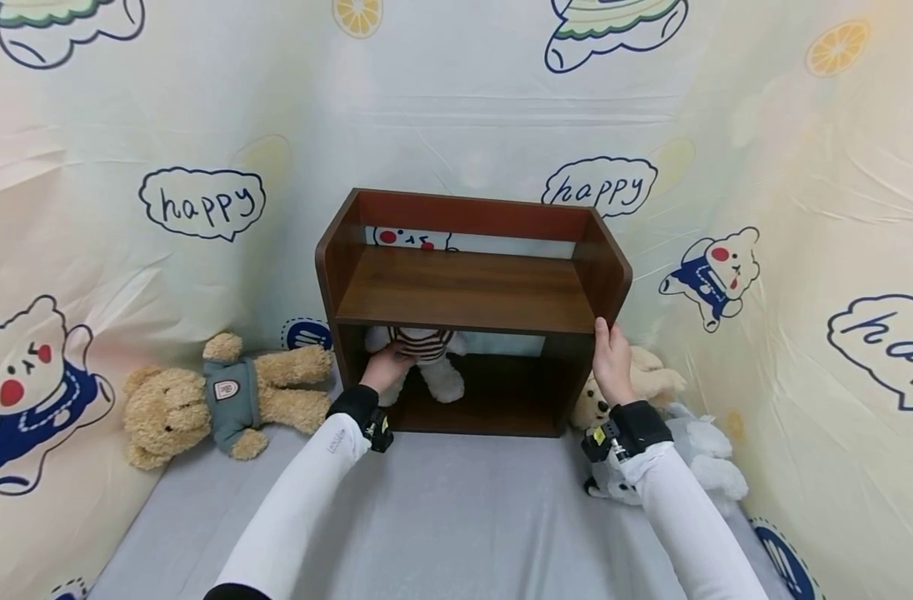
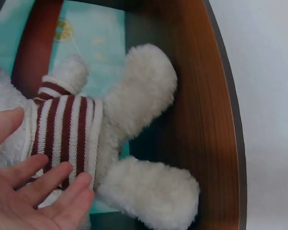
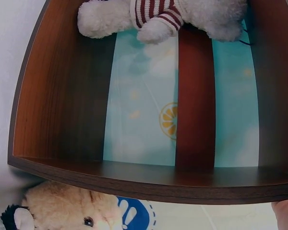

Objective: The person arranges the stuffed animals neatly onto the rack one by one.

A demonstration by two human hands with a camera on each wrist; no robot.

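A white fluffy plush toy in a brown-and-white striped sweater [image 1: 424,343] sits in the lower compartment of a brown wooden shelf [image 1: 464,292], toward its left side. My left hand [image 1: 387,368] is at the plush's front. In the left wrist view its fingers [image 2: 62,191] are spread and lightly bent over the sweater, not wrapped around it. My right hand [image 1: 612,362] rests against the outer face of the shelf's right panel, fingers pointing up. Only a bit of that hand shows at the right wrist view's lower right corner.
A tan teddy bear in a blue-grey shirt [image 1: 231,396] lies left of the shelf. Right of it lie a beige plush [image 1: 655,377] and a grey plush [image 1: 707,454], partly hidden by my right arm. A printed curtain [image 1: 456,133] hangs behind the grey surface [image 1: 464,517].
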